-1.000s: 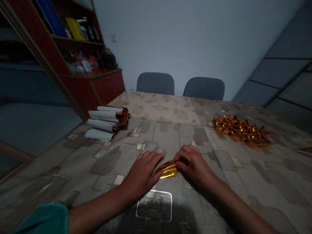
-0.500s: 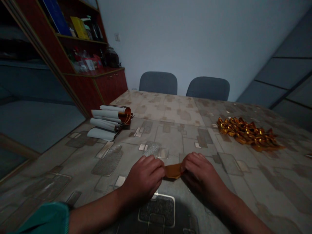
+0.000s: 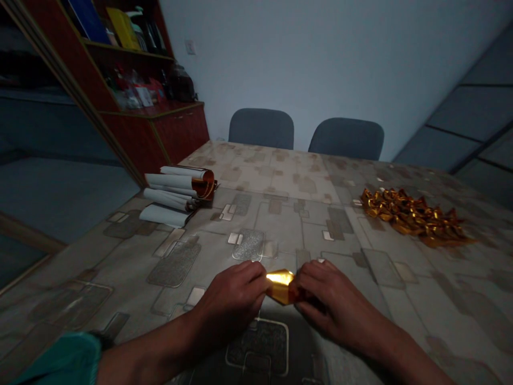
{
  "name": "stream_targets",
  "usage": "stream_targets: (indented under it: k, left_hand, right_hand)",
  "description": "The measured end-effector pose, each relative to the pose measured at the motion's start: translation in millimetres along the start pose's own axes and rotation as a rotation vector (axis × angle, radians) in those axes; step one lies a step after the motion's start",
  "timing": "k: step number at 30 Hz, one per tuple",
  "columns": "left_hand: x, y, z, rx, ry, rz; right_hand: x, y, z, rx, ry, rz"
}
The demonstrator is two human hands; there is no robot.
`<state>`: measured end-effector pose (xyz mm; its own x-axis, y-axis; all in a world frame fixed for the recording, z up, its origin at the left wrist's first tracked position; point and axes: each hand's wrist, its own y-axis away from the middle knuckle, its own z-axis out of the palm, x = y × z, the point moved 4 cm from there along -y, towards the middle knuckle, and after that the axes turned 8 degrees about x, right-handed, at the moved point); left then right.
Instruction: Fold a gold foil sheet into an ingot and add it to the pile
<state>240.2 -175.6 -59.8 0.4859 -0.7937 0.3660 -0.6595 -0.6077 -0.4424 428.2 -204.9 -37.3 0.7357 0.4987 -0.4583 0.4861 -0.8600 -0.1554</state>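
Left hand [image 3: 236, 297] and right hand [image 3: 328, 299] rested low on the near part of the table [image 3: 280, 214], knuckles up, fingertips turned toward each other. Between them sat a small piece of gold foil [image 3: 280, 285], folded, its top edge catching the light. Each hand pinched one end of it: left fingertips on its left edge, right fingertips on its right edge, fingers curled in. The foil lay at or just above the tabletop, near centre; contact with the surface could not be told. A teal sleeve [image 3: 60, 361] showed at the left forearm, near-left corner.

Farther out, on the right, a heap of folded gold foil pieces [image 3: 417, 219] lay well apart from the hands. On the far left of the table, a stack of curled foil sheets [image 3: 176, 195], white side out, gold showing at the rolled ends. The table carried a patterned cover of grey and tan rectangles.

Beyond the far edge, two grey chairs [image 3: 304, 131] stood side by side against a pale wall. A red-brown cabinet [image 3: 160, 128] with cluttered shelves stood far left.
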Motion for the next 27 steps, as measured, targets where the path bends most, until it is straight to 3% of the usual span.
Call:
stream_targets:
  k: [7, 18, 27]
  left_hand:
    - [1, -1, -4, 0.041, -0.013, 0.065]
    - [-3, 1, -1, 0.094, 0.028, 0.148]
    - [-2, 1, -2, 0.025, 0.123, 0.151]
  right_hand:
    - [6, 3, -2, 0.027, 0.031, 0.006]
    - [-5, 1, -7, -0.041, 0.026, -0.117]
    - [2, -1, -12, 0.009, -0.148, -0.053]
